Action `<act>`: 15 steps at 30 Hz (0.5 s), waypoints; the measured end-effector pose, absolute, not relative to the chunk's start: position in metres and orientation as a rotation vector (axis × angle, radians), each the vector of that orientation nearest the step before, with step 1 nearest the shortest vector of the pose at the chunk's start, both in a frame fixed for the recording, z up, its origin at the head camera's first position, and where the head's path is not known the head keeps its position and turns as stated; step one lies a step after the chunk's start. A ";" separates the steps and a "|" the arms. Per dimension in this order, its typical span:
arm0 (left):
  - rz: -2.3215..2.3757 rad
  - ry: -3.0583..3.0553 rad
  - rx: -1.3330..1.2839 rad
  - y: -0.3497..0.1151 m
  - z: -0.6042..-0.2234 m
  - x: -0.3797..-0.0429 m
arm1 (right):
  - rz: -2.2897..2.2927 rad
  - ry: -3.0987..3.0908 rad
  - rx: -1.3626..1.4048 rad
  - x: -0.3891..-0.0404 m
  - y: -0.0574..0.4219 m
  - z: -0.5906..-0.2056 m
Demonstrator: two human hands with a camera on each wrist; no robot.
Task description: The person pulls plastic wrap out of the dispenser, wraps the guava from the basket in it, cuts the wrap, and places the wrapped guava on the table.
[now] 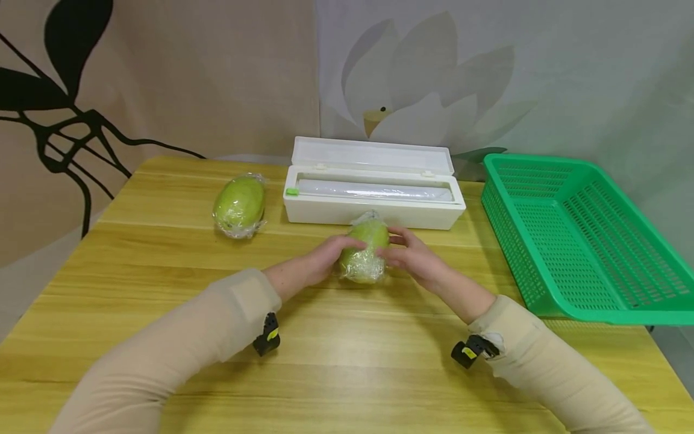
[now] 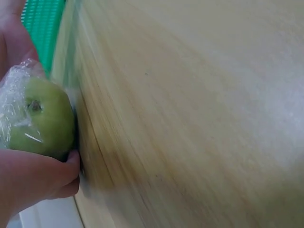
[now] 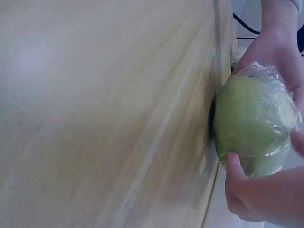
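Note:
A green mango (image 1: pixel 362 260) in crinkled clear plastic wrap lies on the wooden table, in front of the white box. From its left side my left hand (image 1: pixel 318 260) holds it, the thumb lying across the wrapped skin. My right hand (image 1: pixel 416 258) grips the opposite side with thumb and fingers. In the left wrist view the mango (image 2: pixel 50 118) shows its stem scar, with film bunched beside it. The right wrist view has a fingertip of the right hand (image 3: pixel 261 192) pressed on the mango (image 3: pixel 249 118); some fingers are hidden behind the fruit.
Behind the hands stands a white wrap box (image 1: pixel 374 213), lid raised, with a roll of film (image 1: pixel 374 190) inside and a green slider at its left. Another wrapped mango (image 1: pixel 240 204) lies to the left. A green plastic basket (image 1: pixel 547 289) occupies the right side.

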State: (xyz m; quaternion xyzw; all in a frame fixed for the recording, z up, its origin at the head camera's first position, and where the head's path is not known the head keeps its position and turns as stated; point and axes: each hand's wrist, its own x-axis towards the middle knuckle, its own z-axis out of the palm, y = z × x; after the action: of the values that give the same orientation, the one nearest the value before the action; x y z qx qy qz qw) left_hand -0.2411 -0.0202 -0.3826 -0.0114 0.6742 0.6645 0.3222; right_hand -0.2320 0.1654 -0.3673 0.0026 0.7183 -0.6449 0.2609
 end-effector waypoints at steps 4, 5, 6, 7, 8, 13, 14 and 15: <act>1.720 1.797 -0.022 -0.020 -0.383 -0.242 | -1.788 1.930 0.035 -0.233 0.169 -0.368; 1.716 1.805 -0.022 -0.020 -0.383 -0.241 | -1.790 1.933 0.036 -0.234 0.170 -0.368; 1.710 1.814 -0.022 -0.020 -0.383 -0.241 | -1.787 1.940 0.038 -0.234 0.171 -0.368; 1.702 1.827 -0.022 -0.020 -0.383 -0.241 | -1.774 1.952 0.029 -0.234 0.171 -0.367; 1.695 1.840 -0.027 -0.020 -0.382 -0.240 | -1.750 1.973 0.020 -0.233 0.172 -0.367; 1.640 1.954 -0.027 -0.018 -0.379 -0.235 | -1.620 2.106 -0.023 -0.231 0.170 -0.366; 1.631 1.971 -0.024 -0.017 -0.378 -0.234 | -1.605 2.129 -0.017 -0.230 0.170 -0.366; 1.623 1.986 -0.014 -0.017 -0.377 -0.234 | -1.590 2.156 -0.008 -0.229 0.171 -0.366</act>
State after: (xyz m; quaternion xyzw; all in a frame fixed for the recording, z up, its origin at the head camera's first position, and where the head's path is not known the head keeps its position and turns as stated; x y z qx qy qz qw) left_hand -0.2335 -0.0166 -0.3775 -0.0053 0.7422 0.6067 0.2845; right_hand -0.2292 0.1707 -0.3659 -0.0027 0.7833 -0.5778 0.2293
